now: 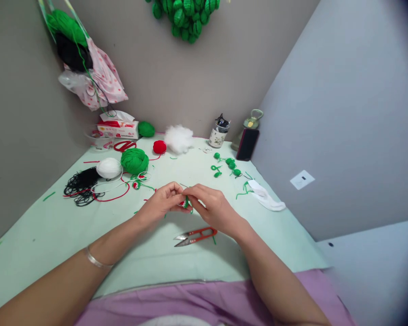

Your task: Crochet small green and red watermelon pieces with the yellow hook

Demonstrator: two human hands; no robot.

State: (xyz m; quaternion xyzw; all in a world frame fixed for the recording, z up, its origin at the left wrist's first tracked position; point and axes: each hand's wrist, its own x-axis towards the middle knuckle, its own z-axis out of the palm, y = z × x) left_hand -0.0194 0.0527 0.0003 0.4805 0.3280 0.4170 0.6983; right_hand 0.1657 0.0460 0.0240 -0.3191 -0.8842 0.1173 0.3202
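Note:
My left hand (163, 199) is closed, its fingertips pinching a small crocheted piece (182, 204) in red, white and green. Close against it, my right hand (213, 206) is closed too, thumb and forefinger pressed together at the piece's green edge. A thin metal shaft (183, 185), a needle or a crochet hook, pokes out between the hands by the right fingertips; the rest of it is hidden. A short green yarn end hangs below the fingers. Nearer to me, orange-handled thread snips (197, 236) lie on the table with blades apart, pointing left.
Left of my hands are green yarn (134, 161), white yarn (109, 168), black yarn (83, 185) and red-handled scissors (125, 146). Behind lie red yarn (159, 147) and white stuffing (178, 139). At right are small green crocheted balls (231, 165), a phone (248, 145) and a white cloth (267, 197).

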